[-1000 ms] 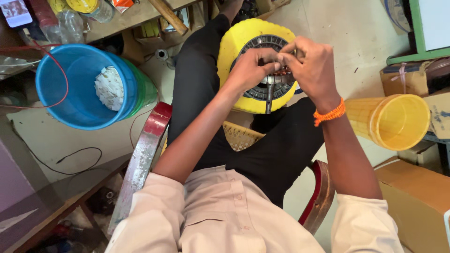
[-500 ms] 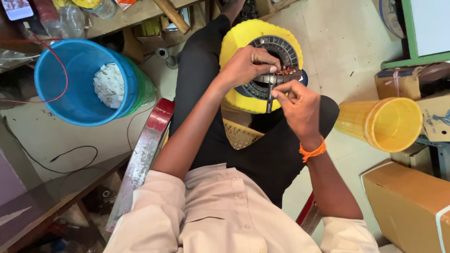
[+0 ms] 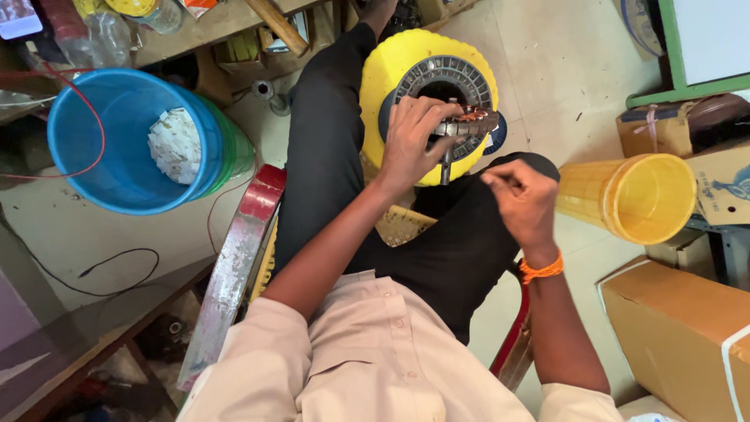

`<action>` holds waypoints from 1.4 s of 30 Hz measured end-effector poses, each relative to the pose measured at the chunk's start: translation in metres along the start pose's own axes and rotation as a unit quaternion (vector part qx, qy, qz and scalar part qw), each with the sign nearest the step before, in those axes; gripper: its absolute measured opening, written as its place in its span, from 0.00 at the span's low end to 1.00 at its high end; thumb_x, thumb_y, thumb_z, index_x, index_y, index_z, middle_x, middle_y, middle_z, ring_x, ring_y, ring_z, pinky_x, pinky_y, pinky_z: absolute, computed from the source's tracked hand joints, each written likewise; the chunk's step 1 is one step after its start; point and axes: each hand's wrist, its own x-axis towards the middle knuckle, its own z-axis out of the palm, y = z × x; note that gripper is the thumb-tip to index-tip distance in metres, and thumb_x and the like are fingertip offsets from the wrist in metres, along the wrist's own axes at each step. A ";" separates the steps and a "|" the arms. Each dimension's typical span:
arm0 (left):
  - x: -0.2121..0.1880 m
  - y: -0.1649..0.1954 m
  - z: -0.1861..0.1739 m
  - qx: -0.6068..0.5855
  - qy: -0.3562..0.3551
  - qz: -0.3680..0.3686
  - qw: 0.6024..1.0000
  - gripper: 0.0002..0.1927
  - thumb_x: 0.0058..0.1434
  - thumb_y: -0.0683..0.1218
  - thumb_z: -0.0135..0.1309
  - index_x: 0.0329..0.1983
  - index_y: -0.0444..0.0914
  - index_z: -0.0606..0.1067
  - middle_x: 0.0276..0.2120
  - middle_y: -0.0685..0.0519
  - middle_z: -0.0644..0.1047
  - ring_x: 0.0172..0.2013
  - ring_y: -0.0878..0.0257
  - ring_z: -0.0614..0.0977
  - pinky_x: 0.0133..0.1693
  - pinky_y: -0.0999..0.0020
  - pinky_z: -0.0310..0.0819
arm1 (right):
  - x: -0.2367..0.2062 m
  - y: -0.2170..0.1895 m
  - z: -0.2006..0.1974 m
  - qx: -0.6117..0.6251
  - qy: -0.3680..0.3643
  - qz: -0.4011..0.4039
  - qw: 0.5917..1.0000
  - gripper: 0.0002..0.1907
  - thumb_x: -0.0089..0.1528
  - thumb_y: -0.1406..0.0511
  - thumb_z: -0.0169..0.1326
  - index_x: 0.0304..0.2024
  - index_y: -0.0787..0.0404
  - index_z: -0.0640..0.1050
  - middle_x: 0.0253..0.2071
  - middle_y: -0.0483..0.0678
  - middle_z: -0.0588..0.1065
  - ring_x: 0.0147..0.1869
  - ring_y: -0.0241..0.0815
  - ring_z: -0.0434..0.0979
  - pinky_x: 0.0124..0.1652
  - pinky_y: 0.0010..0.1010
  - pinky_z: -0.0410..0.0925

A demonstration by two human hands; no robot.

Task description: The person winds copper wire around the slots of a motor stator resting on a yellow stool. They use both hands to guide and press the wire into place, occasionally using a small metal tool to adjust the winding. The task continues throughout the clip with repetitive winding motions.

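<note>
Left hand (image 3: pixel 412 144): clamped on copper-wound stator (image 3: pixel 467 125), steadying it atop yellow stool (image 3: pixel 391 70). Right hand (image 3: pixel 522 199): fingers pinched together; contents cannot be told.

A beige button-up shirt (image 3: pixel 375 367) with short sleeves is worn over black trousers (image 3: pixel 469 258). An orange thread band (image 3: pixel 541 269) is tied round the right wrist.

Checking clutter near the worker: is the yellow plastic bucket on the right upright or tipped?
Tipped. The yellow plastic bucket lies on its side on the floor, its open mouth facing the camera, and the inside looks empty.
</note>
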 end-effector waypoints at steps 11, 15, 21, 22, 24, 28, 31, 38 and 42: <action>-0.005 -0.013 0.004 0.021 -0.009 0.031 0.999 0.23 0.55 0.43 0.68 0.52 0.42 0.73 0.48 0.54 0.75 0.49 0.54 0.74 0.51 0.59 0.64 | 0.060 -0.025 -0.007 -0.013 0.020 -0.100 0.995 0.06 0.66 0.71 0.65 0.40 0.67 0.79 0.22 0.46 0.66 0.24 0.33 0.59 0.27 0.29 0.57; -0.005 -0.015 0.003 0.017 -0.005 0.035 0.999 0.22 0.55 0.43 0.68 0.52 0.41 0.73 0.48 0.54 0.76 0.49 0.54 0.74 0.51 0.59 0.64 | 0.076 -0.025 -0.003 -0.004 0.001 -0.125 0.992 0.06 0.66 0.72 0.64 0.40 0.67 0.78 0.24 0.47 0.70 0.25 0.32 0.63 0.27 0.28 0.58; -0.005 -0.014 0.003 0.015 -0.006 0.033 0.999 0.23 0.55 0.42 0.69 0.52 0.41 0.73 0.48 0.54 0.76 0.49 0.53 0.75 0.51 0.59 0.64 | 0.080 -0.018 -0.002 0.035 -0.029 -0.102 0.994 0.06 0.67 0.72 0.63 0.40 0.67 0.78 0.25 0.44 0.69 0.26 0.30 0.60 0.28 0.26 0.57; -0.005 -0.014 0.003 0.013 -0.005 0.034 0.999 0.23 0.55 0.42 0.69 0.52 0.41 0.73 0.49 0.53 0.76 0.48 0.53 0.74 0.51 0.59 0.64 | 0.079 -0.018 -0.002 0.045 -0.033 -0.089 0.994 0.05 0.67 0.72 0.63 0.41 0.67 0.78 0.24 0.44 0.67 0.26 0.29 0.59 0.28 0.26 0.56; -0.005 -0.014 0.002 0.009 -0.003 0.033 0.999 0.24 0.54 0.41 0.69 0.53 0.41 0.73 0.49 0.53 0.76 0.48 0.53 0.74 0.51 0.59 0.64 | 0.078 -0.017 -0.003 0.054 -0.040 -0.075 0.995 0.05 0.67 0.72 0.63 0.41 0.67 0.79 0.22 0.42 0.64 0.26 0.29 0.56 0.28 0.27 0.53; -0.005 -0.014 0.002 0.007 0.000 0.031 1.000 0.25 0.53 0.41 0.70 0.52 0.41 0.73 0.48 0.53 0.76 0.48 0.53 0.75 0.51 0.58 0.65 | 0.080 -0.020 -0.006 0.053 -0.049 -0.069 0.995 0.05 0.66 0.72 0.63 0.40 0.66 0.79 0.21 0.41 0.61 0.26 0.28 0.54 0.27 0.27 0.52; -0.007 -0.015 0.004 0.010 0.003 0.028 1.000 0.25 0.52 0.41 0.70 0.52 0.41 0.74 0.47 0.53 0.76 0.48 0.54 0.75 0.50 0.59 0.65 | 0.081 -0.022 -0.009 0.049 -0.058 -0.067 0.995 0.05 0.65 0.72 0.64 0.40 0.66 0.79 0.21 0.41 0.61 0.26 0.29 0.54 0.27 0.27 0.52; -0.010 -0.025 0.008 -0.009 0.017 0.059 0.998 0.25 0.49 0.41 0.69 0.50 0.43 0.74 0.47 0.52 0.77 0.49 0.51 0.78 0.53 0.55 0.66 | 0.097 -0.011 0.001 0.032 -0.051 -0.065 0.996 0.05 0.66 0.70 0.63 0.40 0.65 0.79 0.23 0.45 0.69 0.26 0.32 0.62 0.29 0.28 0.59; -0.007 -0.026 0.009 0.027 0.023 0.042 0.998 0.23 0.53 0.46 0.69 0.50 0.44 0.74 0.46 0.52 0.77 0.49 0.50 0.78 0.52 0.56 0.66 | 0.127 -0.002 0.017 -0.079 -0.052 -0.090 0.991 0.07 0.65 0.64 0.64 0.42 0.62 0.81 0.26 0.54 0.73 0.28 0.48 0.71 0.31 0.37 0.65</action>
